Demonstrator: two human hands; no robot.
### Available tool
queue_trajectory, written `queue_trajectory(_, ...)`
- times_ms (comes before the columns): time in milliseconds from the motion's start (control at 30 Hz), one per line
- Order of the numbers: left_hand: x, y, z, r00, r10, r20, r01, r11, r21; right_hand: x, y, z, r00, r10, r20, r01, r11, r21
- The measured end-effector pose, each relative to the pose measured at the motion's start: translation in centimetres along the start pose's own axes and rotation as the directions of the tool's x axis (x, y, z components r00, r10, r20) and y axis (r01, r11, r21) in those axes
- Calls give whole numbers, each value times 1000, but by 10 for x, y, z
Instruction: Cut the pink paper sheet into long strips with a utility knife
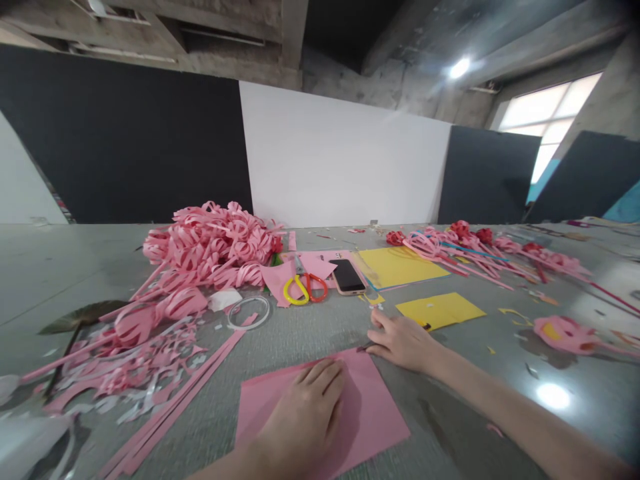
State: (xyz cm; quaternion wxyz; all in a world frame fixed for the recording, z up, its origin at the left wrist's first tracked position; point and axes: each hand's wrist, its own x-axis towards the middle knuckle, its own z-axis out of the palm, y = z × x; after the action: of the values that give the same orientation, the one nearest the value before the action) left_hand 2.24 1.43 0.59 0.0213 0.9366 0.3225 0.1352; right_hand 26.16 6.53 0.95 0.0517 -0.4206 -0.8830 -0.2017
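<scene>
A pink paper sheet [370, 407] lies on the grey floor in front of me. My left hand [310, 407] rests flat on the sheet, its fingers extended together towards the far edge. At the sheet's far right corner is my right hand [403, 341], with its fingers bent and a small dark object, too small to name, by the fingertips. Beyond the sheet lie scissors [316, 288] with yellow and red handles and a phone [349, 276]. Long pink strips [185, 393] stretch along the left side of the sheet.
A big heap of curled pink paper [215, 240] stands at the back left, with scraps [145, 367] nearer. A tape ring [249, 313] lies beside them. Yellow sheets [400, 265] and pink and red paper flowers [460, 247] are at the right. White and black panels [345, 160] stand behind.
</scene>
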Motion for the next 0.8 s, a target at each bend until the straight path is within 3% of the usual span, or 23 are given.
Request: queue_trajectory(800, -2, 1, 0, 1000, -7, -22, 6, 999, -34, -7, 5, 2, 1000, 10, 6, -10, 1000, 7)
